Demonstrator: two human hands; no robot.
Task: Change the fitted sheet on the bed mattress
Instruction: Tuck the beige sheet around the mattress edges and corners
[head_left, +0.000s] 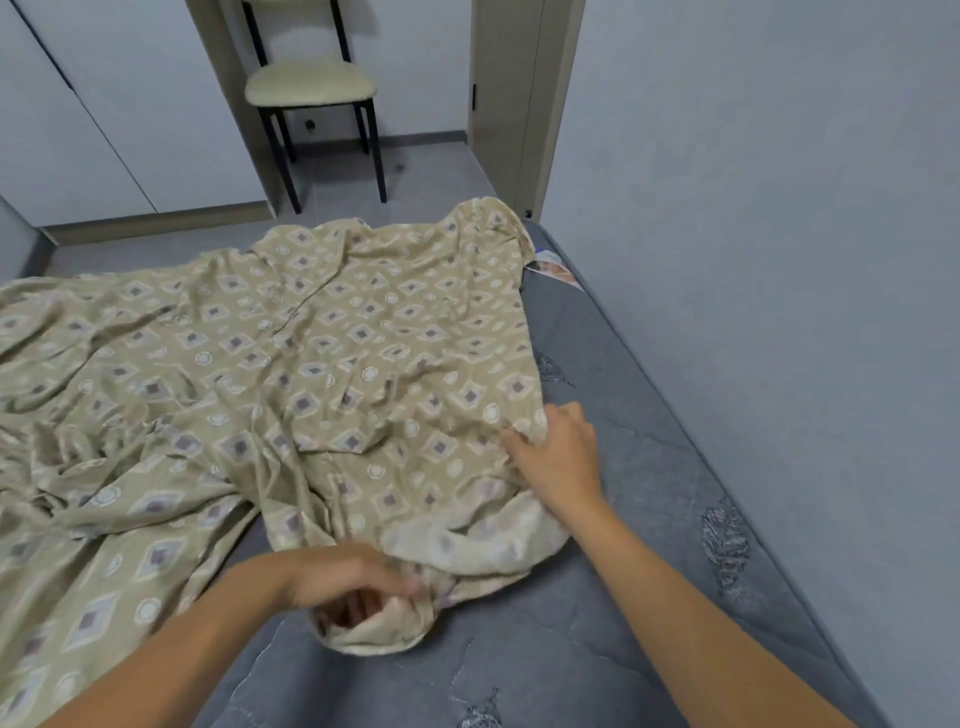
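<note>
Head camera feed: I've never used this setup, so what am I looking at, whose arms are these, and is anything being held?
There is one picture, taken by a wide-angle camera worn on a person's head, looking forward and down. The two bare arms are that person's own; no machine is involved. Below lies a grey quilted mattress, mostly bare on the right side. A beige patterned sheet lies crumpled over its left and middle. The left hand grips a bunched hem of the sheet near its closest corner. The right hand pinches the sheet's right edge. Beyond the bed stands a chair by a doorway.
</note>
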